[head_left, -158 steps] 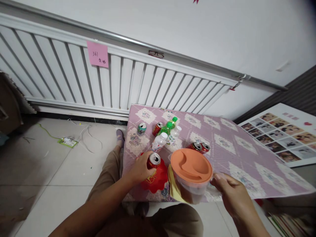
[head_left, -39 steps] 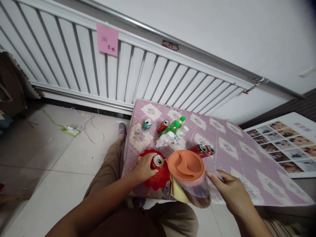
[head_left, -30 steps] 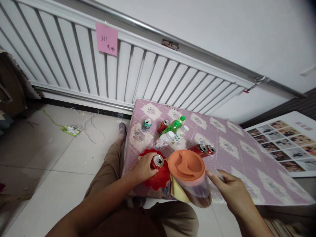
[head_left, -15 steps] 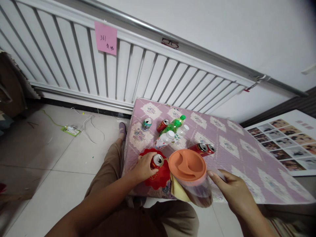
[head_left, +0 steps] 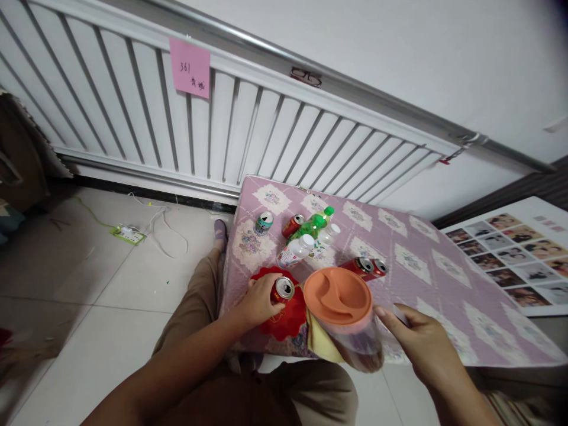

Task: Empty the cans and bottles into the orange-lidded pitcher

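My left hand (head_left: 261, 302) is wrapped round a red drink can (head_left: 283, 290), whose opened top faces up. The can is over a red scalloped mat (head_left: 290, 319). In my right hand (head_left: 415, 340) is the handle of a clear pitcher (head_left: 359, 346) with an orange lid (head_left: 338, 296) and dark liquid inside. The pitcher is close to the can's right, tilted, with its spout side toward the can. A yellow cloth (head_left: 320, 340) lies partly behind the pitcher, at the table's front edge.
On the flowered tablecloth (head_left: 410, 263) stand a teal can (head_left: 264, 223), another red can (head_left: 293, 226), green-capped bottles (head_left: 306, 229), white-capped bottles (head_left: 296, 251) and two red cans (head_left: 357, 267) behind the pitcher. A radiator (head_left: 261, 124) runs along the wall. A photo board (head_left: 510, 254) leans at right.
Almost nothing differs. Both hands keep their hold on the can and the pitcher, with only a very slight shift of the pitcher.
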### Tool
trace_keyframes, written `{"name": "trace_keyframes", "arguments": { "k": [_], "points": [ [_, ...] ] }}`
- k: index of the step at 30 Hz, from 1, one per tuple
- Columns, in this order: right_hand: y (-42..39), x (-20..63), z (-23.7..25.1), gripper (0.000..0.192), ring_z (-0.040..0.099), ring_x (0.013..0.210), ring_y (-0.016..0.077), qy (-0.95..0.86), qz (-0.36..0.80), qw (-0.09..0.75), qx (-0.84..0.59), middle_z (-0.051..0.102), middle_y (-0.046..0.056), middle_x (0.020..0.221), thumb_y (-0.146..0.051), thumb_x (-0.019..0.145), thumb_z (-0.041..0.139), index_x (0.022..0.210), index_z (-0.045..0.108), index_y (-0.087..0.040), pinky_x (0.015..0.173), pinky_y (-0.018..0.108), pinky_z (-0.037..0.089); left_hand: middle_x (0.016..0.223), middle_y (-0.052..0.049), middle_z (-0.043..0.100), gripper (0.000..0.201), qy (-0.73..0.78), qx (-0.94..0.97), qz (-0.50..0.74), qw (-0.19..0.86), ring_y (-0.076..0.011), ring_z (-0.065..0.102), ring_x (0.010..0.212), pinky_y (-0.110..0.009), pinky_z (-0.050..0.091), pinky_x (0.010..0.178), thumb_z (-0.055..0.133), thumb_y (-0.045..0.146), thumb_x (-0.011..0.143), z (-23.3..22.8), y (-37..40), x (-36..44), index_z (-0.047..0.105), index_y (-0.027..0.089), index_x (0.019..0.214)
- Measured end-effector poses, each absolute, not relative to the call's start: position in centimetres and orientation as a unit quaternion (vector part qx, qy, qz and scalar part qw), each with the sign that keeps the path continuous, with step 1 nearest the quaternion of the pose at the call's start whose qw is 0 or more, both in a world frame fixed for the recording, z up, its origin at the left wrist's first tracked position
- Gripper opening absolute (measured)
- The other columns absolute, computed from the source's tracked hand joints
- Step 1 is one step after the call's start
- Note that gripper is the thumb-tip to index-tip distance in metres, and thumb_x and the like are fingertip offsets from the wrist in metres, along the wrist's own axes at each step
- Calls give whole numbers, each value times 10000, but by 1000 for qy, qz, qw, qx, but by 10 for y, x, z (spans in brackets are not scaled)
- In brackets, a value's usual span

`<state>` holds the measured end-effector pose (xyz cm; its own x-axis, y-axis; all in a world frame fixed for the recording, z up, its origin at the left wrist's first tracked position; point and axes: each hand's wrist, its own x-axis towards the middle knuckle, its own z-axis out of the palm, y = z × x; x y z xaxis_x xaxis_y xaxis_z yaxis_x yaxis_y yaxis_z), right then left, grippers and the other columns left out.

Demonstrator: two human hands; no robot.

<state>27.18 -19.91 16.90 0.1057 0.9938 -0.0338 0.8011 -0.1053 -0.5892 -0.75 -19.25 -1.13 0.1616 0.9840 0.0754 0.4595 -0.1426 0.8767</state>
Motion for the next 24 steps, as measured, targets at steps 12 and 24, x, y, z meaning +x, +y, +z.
{"name": "trace_keyframes", "arguments": {
  "k": [12,24],
  "points": [
    [-200,270,175,429,580,600,189,-627,219,219,-715,649,20,608,-623,692,689,641,736,-200,545,266,486,1434,-99,594,703,540,667,359,367,-329,545,1343,-555,358,1171,789,217,743,-10,-193,-8,485,253,1376],
    [-201,267,180,415,604,602,202,-628,212,216,-717,679,33,624,-609,676,694,628,740,-200,536,274,497,1435,-89,596,674,543,670,355,361,-314,546,1337,-533,369,1158,771,229,759,-10,-193,-9,481,261,1367]
  ]
}}
